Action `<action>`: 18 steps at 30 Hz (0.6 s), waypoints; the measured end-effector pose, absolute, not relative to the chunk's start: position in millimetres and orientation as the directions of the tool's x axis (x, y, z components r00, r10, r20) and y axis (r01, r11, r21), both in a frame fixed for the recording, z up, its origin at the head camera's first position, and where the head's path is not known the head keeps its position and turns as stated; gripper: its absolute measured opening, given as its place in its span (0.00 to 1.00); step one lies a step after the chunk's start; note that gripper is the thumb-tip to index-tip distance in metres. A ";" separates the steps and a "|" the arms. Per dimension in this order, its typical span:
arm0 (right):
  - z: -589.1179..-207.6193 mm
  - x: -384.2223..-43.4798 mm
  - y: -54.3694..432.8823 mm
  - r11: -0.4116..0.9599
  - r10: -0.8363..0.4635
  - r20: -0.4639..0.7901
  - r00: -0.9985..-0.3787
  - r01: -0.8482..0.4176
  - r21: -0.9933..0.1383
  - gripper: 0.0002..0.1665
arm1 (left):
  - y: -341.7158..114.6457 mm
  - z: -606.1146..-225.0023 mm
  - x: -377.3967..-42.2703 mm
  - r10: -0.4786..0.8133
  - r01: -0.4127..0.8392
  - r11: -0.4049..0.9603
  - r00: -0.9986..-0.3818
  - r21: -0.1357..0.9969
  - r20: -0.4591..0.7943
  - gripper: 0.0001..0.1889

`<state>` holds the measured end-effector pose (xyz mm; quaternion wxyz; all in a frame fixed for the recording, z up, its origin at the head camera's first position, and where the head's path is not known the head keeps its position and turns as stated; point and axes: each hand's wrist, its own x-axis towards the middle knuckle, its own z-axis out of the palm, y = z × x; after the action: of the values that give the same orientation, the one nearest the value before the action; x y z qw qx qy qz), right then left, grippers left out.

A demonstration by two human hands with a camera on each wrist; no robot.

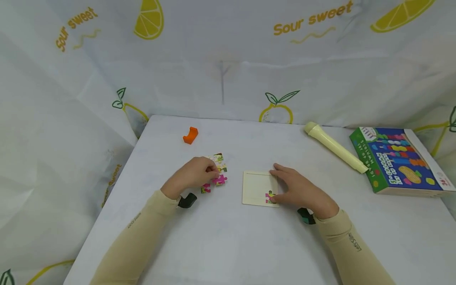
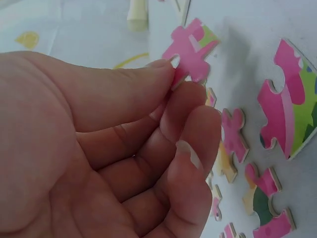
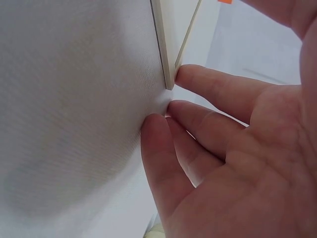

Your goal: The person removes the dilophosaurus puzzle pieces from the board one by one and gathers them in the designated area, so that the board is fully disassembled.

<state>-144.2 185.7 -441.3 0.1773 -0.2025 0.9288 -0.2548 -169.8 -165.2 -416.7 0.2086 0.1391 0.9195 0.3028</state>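
Note:
My left hand (image 1: 195,172) pinches a pink jigsaw puzzle piece (image 2: 192,52) with a bit of green between thumb and fingertips. Beneath and beside that hand lie several loose puzzle pieces (image 1: 218,157) in pink, green and yellow. To their right is a pale, shallow puzzle tray (image 1: 253,183), with one pink and green piece (image 1: 268,195) in its near right corner. My right hand (image 1: 301,192) rests at the tray's right edge, thumb by that piece, the other fingers spread toward the far corner. In the right wrist view its fingertips (image 3: 185,75) are right at the tray's corner.
An orange curved block (image 1: 191,135) lies at the back left. Toward the back right a pale yellow tube (image 1: 335,147) leans up to a blue and green box (image 1: 402,158). A white printed cloth (image 1: 228,47) hangs behind the table.

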 end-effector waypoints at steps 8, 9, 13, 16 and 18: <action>-442.5 -144.1 187.2 0.787 -0.463 -0.236 -0.855 -0.274 -0.553 0.53 | -163.9 -423.0 -168.9 0.368 0.121 0.790 -0.878 0.602 -0.306 0.08; -442.1 -144.1 187.2 0.787 -0.463 -0.236 -0.854 -0.273 -0.554 0.53 | -163.5 -422.9 -168.9 0.366 0.120 0.792 -0.878 0.599 -0.308 0.09; -440.9 -144.0 187.8 0.785 -0.465 -0.237 -0.853 -0.275 -0.555 0.53 | -163.7 -422.9 -169.3 0.363 0.130 0.797 -0.883 0.590 -0.296 0.08; -440.8 -144.3 188.1 0.786 -0.465 -0.240 -0.852 -0.272 -0.555 0.53 | -164.4 -419.9 -169.1 0.347 0.125 0.800 -0.894 0.586 -0.284 0.06; -441.1 -144.6 187.8 0.785 -0.463 -0.249 -0.851 -0.263 -0.561 0.54 | -163.6 -417.5 -169.0 0.342 0.126 0.802 -0.898 0.585 -0.276 0.06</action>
<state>-144.6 187.8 -441.1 0.1900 -0.1962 0.9254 -0.2627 -169.0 -163.6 -417.5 0.1871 0.1256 0.9305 0.2889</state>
